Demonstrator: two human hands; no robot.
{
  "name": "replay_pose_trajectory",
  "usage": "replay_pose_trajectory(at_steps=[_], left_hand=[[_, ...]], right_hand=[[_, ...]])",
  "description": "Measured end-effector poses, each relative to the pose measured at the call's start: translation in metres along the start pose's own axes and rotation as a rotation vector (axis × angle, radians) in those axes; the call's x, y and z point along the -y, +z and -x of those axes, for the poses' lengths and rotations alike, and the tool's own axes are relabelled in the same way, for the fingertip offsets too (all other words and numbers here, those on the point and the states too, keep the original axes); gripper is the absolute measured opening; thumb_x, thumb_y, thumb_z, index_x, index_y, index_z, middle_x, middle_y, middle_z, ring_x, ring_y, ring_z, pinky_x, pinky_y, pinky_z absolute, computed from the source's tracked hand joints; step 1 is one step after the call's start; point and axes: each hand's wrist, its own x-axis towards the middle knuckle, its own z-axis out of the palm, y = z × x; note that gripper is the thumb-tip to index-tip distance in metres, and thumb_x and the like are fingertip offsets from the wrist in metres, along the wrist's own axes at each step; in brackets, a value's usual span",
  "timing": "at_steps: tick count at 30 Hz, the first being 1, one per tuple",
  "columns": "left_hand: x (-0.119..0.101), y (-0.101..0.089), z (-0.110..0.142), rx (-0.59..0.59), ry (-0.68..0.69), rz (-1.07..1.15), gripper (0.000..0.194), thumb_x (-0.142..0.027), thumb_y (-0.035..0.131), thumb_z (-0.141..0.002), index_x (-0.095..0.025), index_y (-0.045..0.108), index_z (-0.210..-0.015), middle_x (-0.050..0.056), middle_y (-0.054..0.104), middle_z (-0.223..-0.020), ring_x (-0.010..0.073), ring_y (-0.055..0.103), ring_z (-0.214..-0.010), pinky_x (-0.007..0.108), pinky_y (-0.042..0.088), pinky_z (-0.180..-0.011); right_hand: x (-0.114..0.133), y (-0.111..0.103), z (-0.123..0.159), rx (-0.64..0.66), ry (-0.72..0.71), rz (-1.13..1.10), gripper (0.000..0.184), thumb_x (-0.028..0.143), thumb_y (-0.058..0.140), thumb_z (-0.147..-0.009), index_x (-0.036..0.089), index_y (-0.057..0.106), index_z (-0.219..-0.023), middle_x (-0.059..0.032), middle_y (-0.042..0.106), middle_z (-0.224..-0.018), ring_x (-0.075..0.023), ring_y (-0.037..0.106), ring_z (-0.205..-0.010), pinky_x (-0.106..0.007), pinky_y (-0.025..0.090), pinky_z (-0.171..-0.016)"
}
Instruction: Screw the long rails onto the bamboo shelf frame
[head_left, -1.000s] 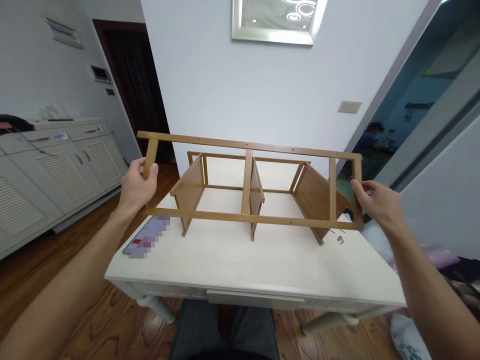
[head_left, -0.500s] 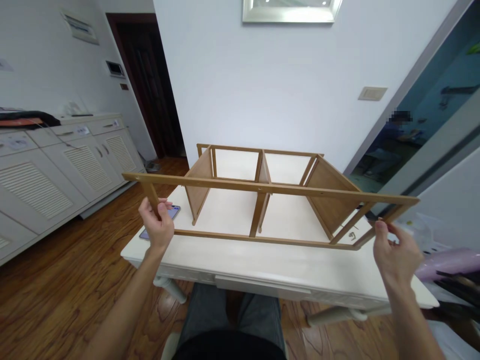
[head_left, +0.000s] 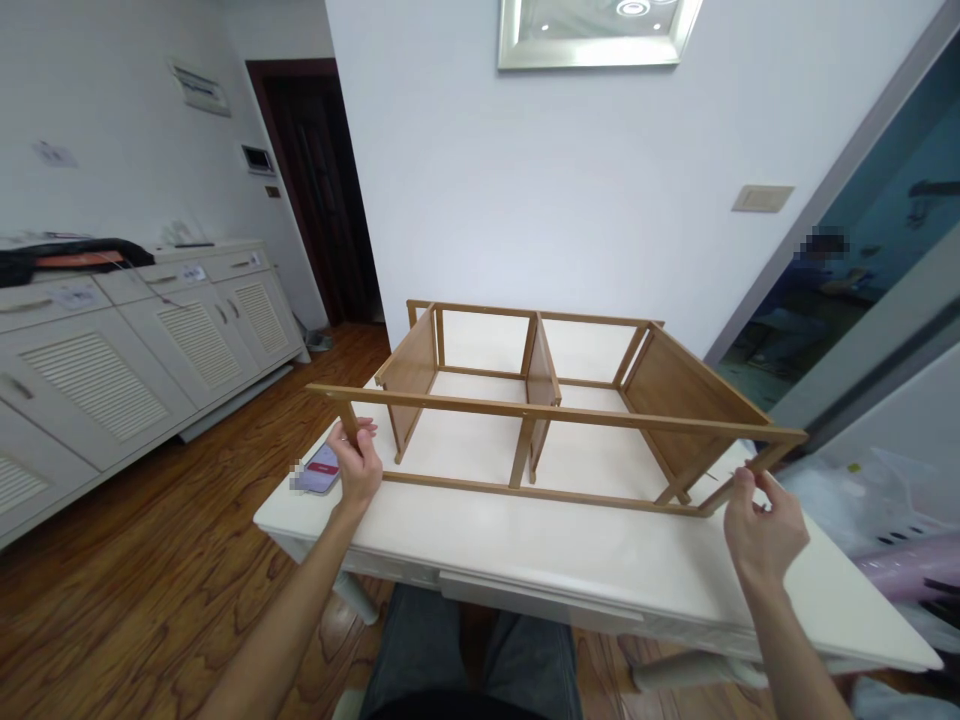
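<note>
Head view, hands [head_left: 358,467] [head_left: 766,532] gripping frame [head_left: 450,403], labels [head_left: 193,272] illegible

You have two hands, left hand [head_left: 358,468] and right hand [head_left: 765,525], on one ladder-like wooden frame [head_left: 525,410] with four crossbars [head_left: 520,455]. Beyond your hands, count one more wooden side frame [head_left: 480,309] and three wooden panels [head_left: 686,405]. You have one desk [head_left: 570,545], one phone [head_left: 321,470] beside your left hand, and, well past your right, one wall switch [head_left: 763,198].
</note>
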Motion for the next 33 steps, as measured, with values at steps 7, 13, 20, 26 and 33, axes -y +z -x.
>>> replay_pose_trajectory(at_steps=[7,13,20,26,33], left_hand=[[0.01,0.013,-0.003,0.012,-0.03,0.007,0.037,-0.046,0.048,-0.104,-0.022,0.032,-0.127,0.013,0.061,-0.112,0.021,0.068,-0.092,0.042,0.06,-0.085],[0.012,0.018,-0.004,0.033,-0.06,0.0,0.042,-0.05,0.051,-0.102,-0.022,0.034,-0.128,0.012,0.061,-0.112,0.0198,0.068,-0.088,0.04,0.06,-0.084],[0.014,0.013,0.0,0.106,-0.083,-0.04,0.063,-0.045,0.074,-0.087,-0.023,0.035,-0.131,0.009,0.063,-0.113,0.0139,0.065,-0.073,0.029,0.061,-0.065],[0.013,0.012,0.005,0.12,-0.155,-0.082,0.06,-0.036,0.078,-0.083,-0.025,0.038,-0.127,0.003,0.063,-0.106,0.011,0.062,-0.064,0.024,0.056,-0.055],[0.012,0.009,0.007,0.142,-0.203,-0.102,0.071,-0.035,0.081,-0.078,-0.024,0.038,-0.133,0.005,0.063,-0.106,0.0149,0.063,-0.066,0.028,0.053,-0.054]], right_hand=[[0.003,0.015,-0.001,-0.07,0.034,-0.033,0.073,0.069,0.04,-0.094,0.01,0.076,-0.116,-0.0214,0.074,-0.103,-0.0348,0.066,-0.092,-0.05,0.056,-0.082],[0.002,0.026,0.004,-0.104,0.097,-0.077,0.077,0.07,0.04,-0.095,0.008,0.073,-0.126,-0.0232,0.073,-0.115,-0.0355,0.068,-0.095,-0.046,0.058,-0.075],[-0.003,0.03,0.013,-0.051,0.205,-0.128,0.07,0.066,0.052,-0.091,0.01,0.071,-0.128,-0.021,0.075,-0.115,-0.0297,0.069,-0.078,-0.047,0.056,-0.083],[-0.012,0.03,0.015,-0.02,0.21,-0.148,0.074,0.073,0.055,-0.087,0.011,0.071,-0.122,-0.0185,0.076,-0.108,-0.0235,0.066,-0.07,-0.041,0.055,-0.077],[-0.02,0.029,0.018,0.006,0.184,-0.185,0.07,0.072,0.052,-0.091,0.011,0.069,-0.121,-0.0179,0.076,-0.112,-0.0234,0.07,-0.084,-0.036,0.058,-0.081]])
